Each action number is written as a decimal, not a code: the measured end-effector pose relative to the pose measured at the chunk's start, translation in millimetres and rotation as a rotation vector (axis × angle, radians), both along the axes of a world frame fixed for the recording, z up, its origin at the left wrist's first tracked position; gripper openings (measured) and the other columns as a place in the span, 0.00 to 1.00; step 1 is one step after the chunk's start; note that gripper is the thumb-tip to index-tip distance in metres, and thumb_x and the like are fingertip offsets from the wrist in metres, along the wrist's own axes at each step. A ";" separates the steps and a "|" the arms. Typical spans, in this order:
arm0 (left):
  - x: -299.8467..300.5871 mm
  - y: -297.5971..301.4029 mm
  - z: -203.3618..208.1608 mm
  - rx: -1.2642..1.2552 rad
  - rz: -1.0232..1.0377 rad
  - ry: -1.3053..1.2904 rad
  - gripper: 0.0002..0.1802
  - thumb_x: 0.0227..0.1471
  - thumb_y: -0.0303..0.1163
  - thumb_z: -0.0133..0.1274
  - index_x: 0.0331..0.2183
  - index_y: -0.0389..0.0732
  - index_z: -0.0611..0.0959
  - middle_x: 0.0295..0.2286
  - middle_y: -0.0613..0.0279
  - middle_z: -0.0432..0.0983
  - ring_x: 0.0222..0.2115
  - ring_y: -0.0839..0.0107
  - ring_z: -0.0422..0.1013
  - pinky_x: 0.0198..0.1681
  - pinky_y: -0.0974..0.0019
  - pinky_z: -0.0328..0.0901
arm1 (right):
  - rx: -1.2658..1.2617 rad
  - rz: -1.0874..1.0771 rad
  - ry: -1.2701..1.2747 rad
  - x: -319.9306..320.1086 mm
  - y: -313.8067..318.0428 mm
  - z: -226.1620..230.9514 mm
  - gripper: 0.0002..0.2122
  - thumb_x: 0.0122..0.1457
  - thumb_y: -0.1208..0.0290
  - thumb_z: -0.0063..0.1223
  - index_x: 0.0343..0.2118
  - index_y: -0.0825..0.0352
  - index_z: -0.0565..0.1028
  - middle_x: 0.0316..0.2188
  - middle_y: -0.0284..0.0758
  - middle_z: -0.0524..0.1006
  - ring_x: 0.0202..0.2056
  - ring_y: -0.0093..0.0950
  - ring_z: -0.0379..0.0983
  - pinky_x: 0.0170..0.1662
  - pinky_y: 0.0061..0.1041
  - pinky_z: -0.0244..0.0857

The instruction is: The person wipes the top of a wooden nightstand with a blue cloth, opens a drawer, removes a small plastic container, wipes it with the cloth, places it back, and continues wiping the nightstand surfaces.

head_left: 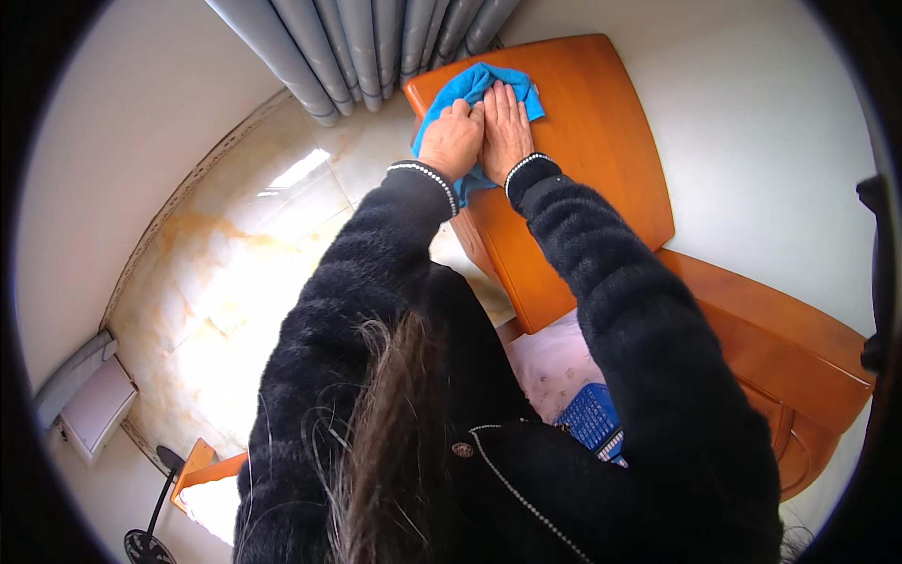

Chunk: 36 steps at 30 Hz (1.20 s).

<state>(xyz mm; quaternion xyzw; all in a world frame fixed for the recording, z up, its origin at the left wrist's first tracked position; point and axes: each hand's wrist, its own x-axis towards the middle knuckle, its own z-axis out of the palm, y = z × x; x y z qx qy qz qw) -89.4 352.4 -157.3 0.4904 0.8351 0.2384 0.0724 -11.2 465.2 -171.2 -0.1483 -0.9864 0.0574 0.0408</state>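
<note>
A blue cloth (470, 83) lies bunched over the far left corner of an orange-brown wooden cabinet top (587, 150). My left hand (453, 139) is closed, its fingers curled into the cloth near the cabinet's left edge. Right beside it, my right hand (507, 132) rests flat on the cloth with its fingers stretched forward. Part of the cloth hangs down below my wrists at the cabinet's side.
Grey curtains (357, 47) hang behind the cabinet. To the right stand a white wall (742, 103) and a wooden headboard (761, 310). A pink patterned sheet (554, 367) with a blue item (592, 418) lies below my right arm. Shiny tiles (225, 282) cover the floor.
</note>
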 end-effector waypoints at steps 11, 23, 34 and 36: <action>92.3 -11.7 26.4 0.045 -0.063 0.035 0.17 0.48 0.29 0.50 0.42 0.37 0.77 0.33 0.51 0.72 0.35 0.54 0.73 0.37 0.56 0.69 | -0.023 -0.141 0.005 101.8 -35.2 25.5 0.28 0.63 0.63 0.39 0.63 0.71 0.53 0.66 0.49 0.49 0.68 0.46 0.40 0.68 0.44 0.34; 196.8 -9.8 54.3 -0.080 -0.283 0.011 0.27 0.46 0.29 0.53 0.51 0.37 0.74 0.39 0.52 0.69 0.41 0.53 0.68 0.44 0.58 0.65 | -0.073 -0.229 0.025 230.1 -36.5 40.4 0.37 0.60 0.56 0.45 0.64 0.75 0.46 0.67 0.51 0.45 0.68 0.48 0.37 0.68 0.46 0.33; 157.2 -45.4 39.6 -0.148 -0.162 0.171 0.31 0.54 0.30 0.44 0.60 0.37 0.64 0.61 0.49 0.57 0.61 0.50 0.55 0.62 0.53 0.52 | -0.120 -0.241 0.057 155.8 -53.4 40.3 0.33 0.59 0.66 0.45 0.62 0.78 0.48 0.66 0.55 0.46 0.68 0.51 0.39 0.67 0.51 0.33; 132.0 -41.6 34.4 -0.122 -0.107 0.138 0.31 0.54 0.30 0.44 0.60 0.37 0.64 0.61 0.48 0.57 0.61 0.48 0.55 0.62 0.53 0.52 | -0.087 -0.184 0.055 125.7 -45.0 38.2 0.32 0.59 0.66 0.45 0.62 0.78 0.49 0.65 0.56 0.48 0.67 0.51 0.40 0.67 0.51 0.34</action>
